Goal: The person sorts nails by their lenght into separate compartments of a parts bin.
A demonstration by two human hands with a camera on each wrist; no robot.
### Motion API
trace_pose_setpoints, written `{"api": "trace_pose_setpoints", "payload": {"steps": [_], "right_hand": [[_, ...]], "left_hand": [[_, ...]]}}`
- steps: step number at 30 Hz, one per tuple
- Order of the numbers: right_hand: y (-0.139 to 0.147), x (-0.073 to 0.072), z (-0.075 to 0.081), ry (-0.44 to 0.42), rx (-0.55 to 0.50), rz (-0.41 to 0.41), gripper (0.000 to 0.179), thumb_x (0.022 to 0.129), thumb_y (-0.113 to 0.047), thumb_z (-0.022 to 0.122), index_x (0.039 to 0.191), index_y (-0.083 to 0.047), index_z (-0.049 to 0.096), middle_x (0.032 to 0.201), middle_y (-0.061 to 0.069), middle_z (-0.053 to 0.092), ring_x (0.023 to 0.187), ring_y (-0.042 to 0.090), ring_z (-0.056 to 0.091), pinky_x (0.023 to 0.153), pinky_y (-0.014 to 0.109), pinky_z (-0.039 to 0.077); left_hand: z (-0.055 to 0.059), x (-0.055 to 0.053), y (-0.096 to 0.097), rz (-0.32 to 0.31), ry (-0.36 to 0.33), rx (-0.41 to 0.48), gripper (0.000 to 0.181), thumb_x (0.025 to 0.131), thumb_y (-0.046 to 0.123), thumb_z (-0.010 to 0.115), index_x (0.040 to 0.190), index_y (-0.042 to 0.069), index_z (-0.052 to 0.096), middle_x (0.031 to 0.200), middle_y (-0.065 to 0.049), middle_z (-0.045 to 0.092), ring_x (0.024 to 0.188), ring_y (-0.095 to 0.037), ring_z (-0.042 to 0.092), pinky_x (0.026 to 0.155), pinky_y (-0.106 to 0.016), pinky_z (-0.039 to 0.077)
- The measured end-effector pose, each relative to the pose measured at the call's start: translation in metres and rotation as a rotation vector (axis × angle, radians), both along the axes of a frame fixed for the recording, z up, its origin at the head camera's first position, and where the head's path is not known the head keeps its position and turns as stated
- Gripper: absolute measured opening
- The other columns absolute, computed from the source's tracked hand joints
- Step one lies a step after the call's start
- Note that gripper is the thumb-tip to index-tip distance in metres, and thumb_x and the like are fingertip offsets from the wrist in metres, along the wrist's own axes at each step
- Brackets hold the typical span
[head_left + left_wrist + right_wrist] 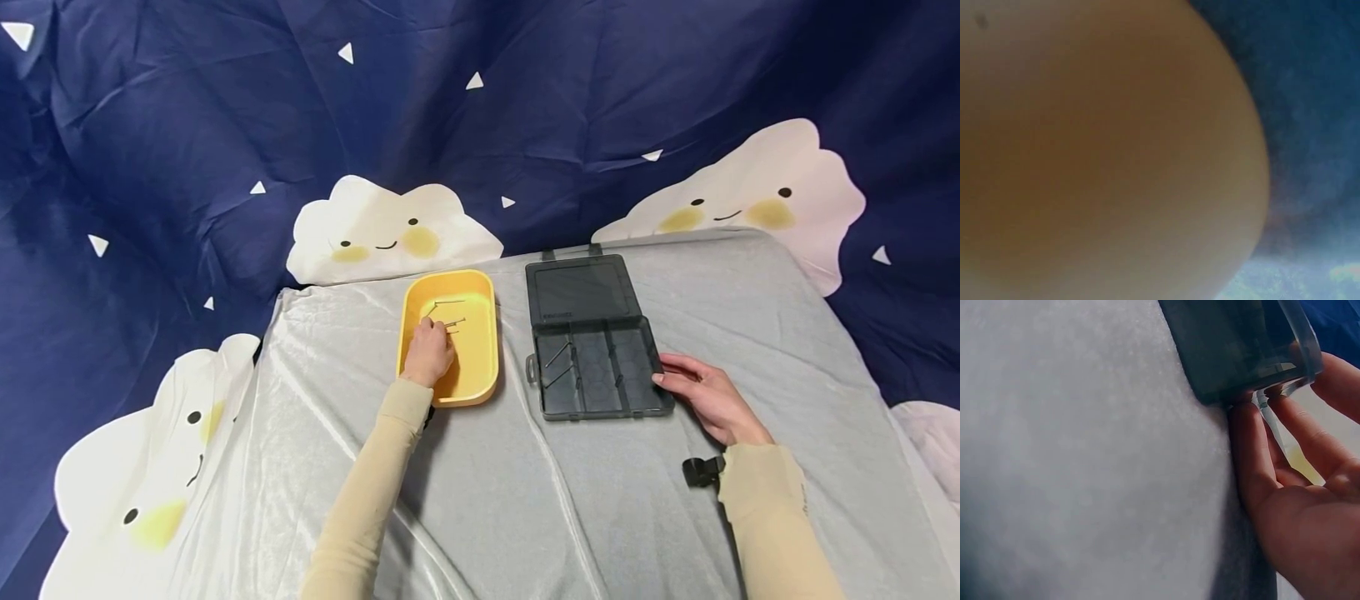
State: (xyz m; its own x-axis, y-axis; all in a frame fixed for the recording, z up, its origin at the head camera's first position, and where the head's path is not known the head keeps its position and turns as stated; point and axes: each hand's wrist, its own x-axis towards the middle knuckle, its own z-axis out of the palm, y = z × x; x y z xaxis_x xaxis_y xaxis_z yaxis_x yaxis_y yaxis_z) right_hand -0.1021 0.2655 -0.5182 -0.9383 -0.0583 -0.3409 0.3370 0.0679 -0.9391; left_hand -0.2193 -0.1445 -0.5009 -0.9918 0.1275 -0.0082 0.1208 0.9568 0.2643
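My left hand [429, 350] reaches down into a yellow tray [489, 367], its fingers among thin metal nails [454, 322]. The fingertips are hidden, so whether they pinch a nail cannot be told. The left wrist view is filled by blurred skin. To the right, a dark translucent compartment box [607, 412] lies with its lid [581, 287] folded back. Two nails [558, 354] lean in its left compartment. My right hand [708, 396] holds the box's right side wall. In the right wrist view, the thumb lies at the rim and the other fingers touch the outside of the wall.
A grey velvety cloth [480, 483] with creases covers the table. Behind the table hangs a dark blue curtain [420, 108] printed with white clouds and triangles. A small black device [702, 472] sits at the right wrist.
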Motion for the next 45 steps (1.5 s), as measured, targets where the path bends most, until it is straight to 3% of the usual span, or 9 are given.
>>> {"api": "trace_pose_setpoints", "payload": {"steps": [9, 13, 22, 31, 41, 45], "right_hand": [[-0.001, 0.0, 0.001, 0.009, -0.047, -0.009, 0.071, 0.091, -0.021, 0.068, 0.146, 0.004, 0.032, 0.11, -0.02, 0.06, 0.099, -0.012, 0.058, 0.084, 0.012, 0.05], [-0.002, 0.0, 0.0, 0.014, -0.069, -0.016, 0.07, 0.09, -0.019, 0.069, 0.145, 0.006, 0.033, 0.108, -0.02, 0.062, 0.098, -0.011, 0.059, 0.083, 0.012, 0.05], [0.0, 0.0, -0.001, 0.01, 0.011, 0.007, 0.071, 0.092, -0.025, 0.067, 0.147, 0.002, 0.033, 0.113, -0.018, 0.058, 0.099, -0.013, 0.057, 0.085, 0.012, 0.05], [0.001, 0.001, -0.001, 0.009, -0.011, 0.005, 0.071, 0.092, -0.023, 0.067, 0.147, 0.003, 0.032, 0.111, -0.018, 0.059, 0.099, -0.012, 0.057, 0.085, 0.013, 0.05], [0.0, 0.002, 0.0, 0.011, 0.01, 0.007, 0.07, 0.092, -0.024, 0.067, 0.147, 0.003, 0.032, 0.111, -0.02, 0.057, 0.098, -0.013, 0.057, 0.085, 0.012, 0.05], [0.0, 0.001, 0.0, 0.009, 0.017, 0.011, 0.071, 0.092, -0.025, 0.067, 0.147, 0.003, 0.032, 0.11, -0.022, 0.056, 0.098, -0.014, 0.057, 0.085, 0.012, 0.05]], "left_hand": [[-0.002, -0.002, -0.002, -0.025, 0.035, -0.022, 0.016, 0.091, 0.005, 0.055, 0.099, -0.005, 0.064, 0.104, -0.022, 0.053, 0.096, -0.037, 0.053, 0.081, -0.046, 0.051], [0.0, 0.0, -0.003, -0.028, 0.017, -0.011, 0.014, 0.091, 0.004, 0.055, 0.099, -0.005, 0.063, 0.104, -0.023, 0.051, 0.099, -0.037, 0.05, 0.082, -0.046, 0.05], [0.004, 0.003, -0.004, -0.026, -0.016, -0.005, 0.011, 0.092, 0.001, 0.054, 0.101, -0.004, 0.06, 0.103, -0.023, 0.052, 0.097, -0.038, 0.049, 0.081, -0.046, 0.049], [0.003, 0.002, -0.004, -0.025, -0.032, -0.056, 0.014, 0.092, 0.001, 0.056, 0.104, -0.003, 0.06, 0.104, -0.022, 0.056, 0.099, -0.04, 0.052, 0.086, -0.046, 0.049], [-0.001, 0.007, -0.005, -0.107, 0.054, -0.113, 0.007, 0.086, -0.002, 0.062, 0.092, 0.001, 0.062, 0.094, -0.023, 0.063, 0.09, -0.042, 0.061, 0.083, -0.047, 0.052], [0.001, 0.009, -0.004, -0.106, 0.02, -0.096, 0.003, 0.089, 0.003, 0.062, 0.091, 0.001, 0.063, 0.092, -0.022, 0.066, 0.09, -0.041, 0.063, 0.083, -0.047, 0.053]]}}
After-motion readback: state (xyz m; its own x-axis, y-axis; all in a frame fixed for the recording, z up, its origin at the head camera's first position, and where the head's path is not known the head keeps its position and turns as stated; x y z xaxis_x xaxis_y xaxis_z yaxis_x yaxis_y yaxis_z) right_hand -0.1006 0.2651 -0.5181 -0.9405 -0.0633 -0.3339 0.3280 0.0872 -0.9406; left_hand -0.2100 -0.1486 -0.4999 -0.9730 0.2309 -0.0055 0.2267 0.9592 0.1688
